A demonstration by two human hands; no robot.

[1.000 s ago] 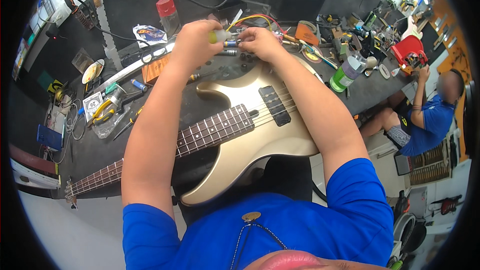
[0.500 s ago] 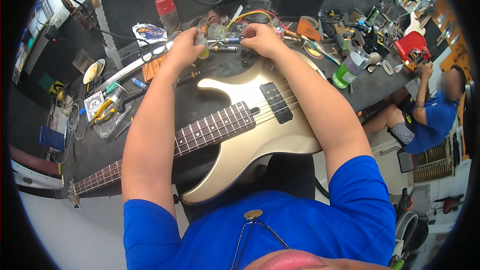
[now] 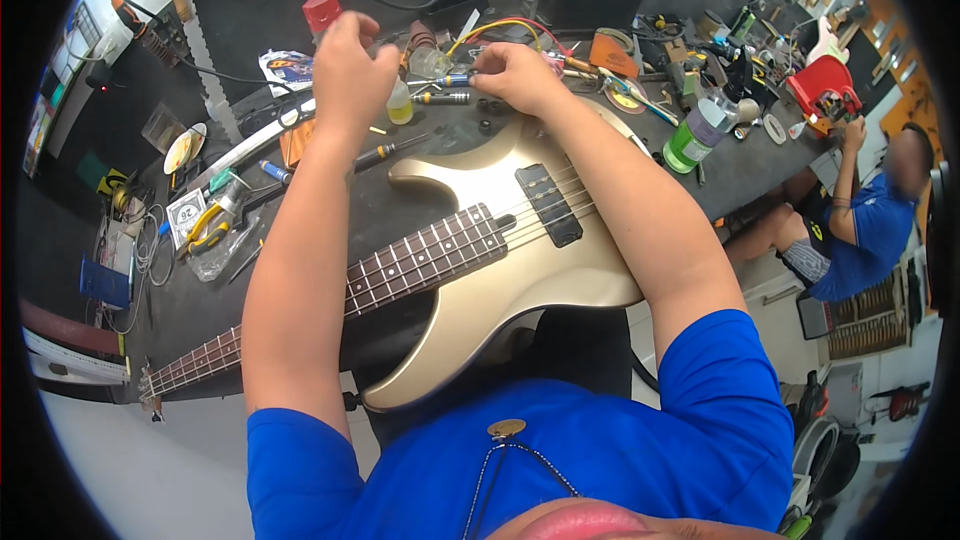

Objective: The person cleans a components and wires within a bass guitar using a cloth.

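Observation:
A gold bass guitar [image 3: 480,305] lies across the bench front, its neck running to the lower left beneath my left forearm. My left hand [image 3: 350,65] is raised between a red-capped bottle [image 3: 321,10] and a small clear bottle of yellow liquid [image 3: 399,105]. Its thumb and fingers are apart, with nothing seen between them. Above the guitar's upper edge, my right hand [image 3: 517,78] has thumb and fingertips pinched beside a blue-handled screwdriver [image 3: 455,80]. What the pinch holds is too small to make out. Small black knobs [image 3: 485,126] lie just below that hand.
Pliers with yellow handles [image 3: 210,230], a long screwdriver [image 3: 375,154] and wires clutter the left side. A green-and-clear bottle [image 3: 692,140] stands to the right of my right forearm. Another person [image 3: 860,215] in blue sits at the far right, handling a red object [image 3: 823,90].
My left hand has let go of the small yellow-liquid bottle and moved up and left toward the red-capped bottle. My right hand has shifted slightly left.

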